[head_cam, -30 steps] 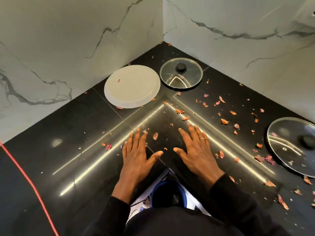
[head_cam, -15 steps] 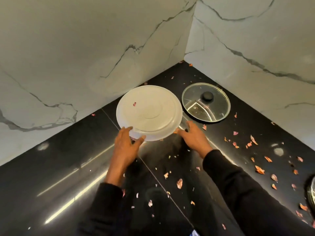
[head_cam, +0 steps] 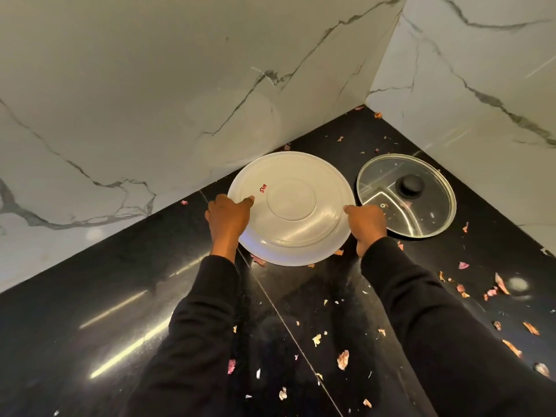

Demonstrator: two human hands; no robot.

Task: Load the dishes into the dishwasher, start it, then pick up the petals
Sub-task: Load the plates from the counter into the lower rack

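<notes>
A white plate (head_cam: 291, 206) lies upside down on the black counter (head_cam: 90, 296) near the corner of the marble walls. My left hand (head_cam: 228, 219) grips its left rim, thumb on top. On the opposite side my right hand (head_cam: 365, 225) grips the right rim. The near edge of the plate looks slightly raised off the counter. Just right of it lies a round glass lid (head_cam: 406, 195) with a black knob. Dried pink petals (head_cam: 343, 359) are scattered over the counter, mostly in front and to the right.
White marble walls (head_cam: 150, 100) meet in a corner behind the plate and lid. A seam runs diagonally across the glossy counter between my arms. More petals (head_cam: 499, 285) lie along the right side.
From flat on the counter, both hands reached forward to the plate and now grip its left and right rims. The camera moved closer to the corner.
</notes>
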